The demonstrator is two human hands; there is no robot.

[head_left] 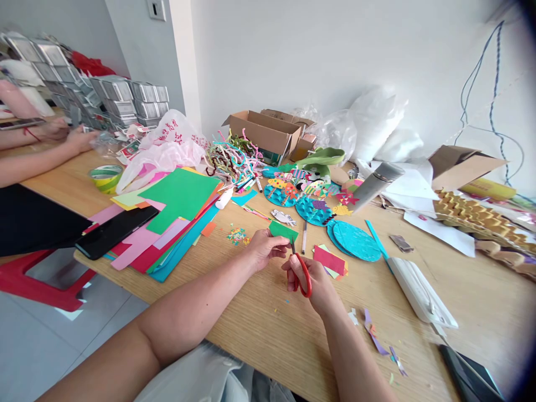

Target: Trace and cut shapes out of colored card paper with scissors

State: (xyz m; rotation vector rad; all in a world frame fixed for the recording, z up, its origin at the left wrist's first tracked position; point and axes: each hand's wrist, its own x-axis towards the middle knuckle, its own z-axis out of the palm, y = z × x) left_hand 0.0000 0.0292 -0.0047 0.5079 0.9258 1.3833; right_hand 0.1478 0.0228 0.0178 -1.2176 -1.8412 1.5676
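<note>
My left hand [264, 249] pinches a small piece of green paper [281, 229] between thumb and fingers. Red-handled scissors [307, 279] are in my right hand [315, 277], their blades pointing up at the paper's lower right edge. Just right of my hands lies a small stack of coloured paper with a red sheet [330, 260] on top. Beyond the green paper are a white fish cutout [283, 217] and a pen [304, 238]. Tiny paper scraps [238, 237] lie left of my left hand.
Coloured paper sheets [184, 192] and a black phone [117, 230] lie at left. Blue discs [355, 240], a grey thermos [377, 187] and a white power strip [421, 290] stand or lie right. Pipe cleaners [234, 162] and cardboard boxes [263, 131] are behind. Another person's hands [79, 139] show far left.
</note>
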